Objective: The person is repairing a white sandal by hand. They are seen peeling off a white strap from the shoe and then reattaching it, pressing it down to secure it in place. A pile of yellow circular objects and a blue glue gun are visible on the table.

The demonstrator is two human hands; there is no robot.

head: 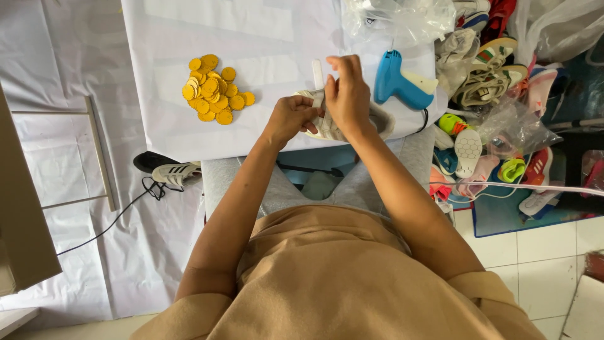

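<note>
White sheeting (264, 38) is covering your table. Your left hand (290, 118) and right hand (347, 94) are both closing around a small pale sneaker (384, 121) at its near edge, between yellow discs (214, 88) and a blue glue gun (399, 82).

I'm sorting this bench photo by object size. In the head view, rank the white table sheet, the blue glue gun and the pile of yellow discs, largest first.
1. white table sheet
2. pile of yellow discs
3. blue glue gun
The last two look close in size, so their order is unsure.
</note>
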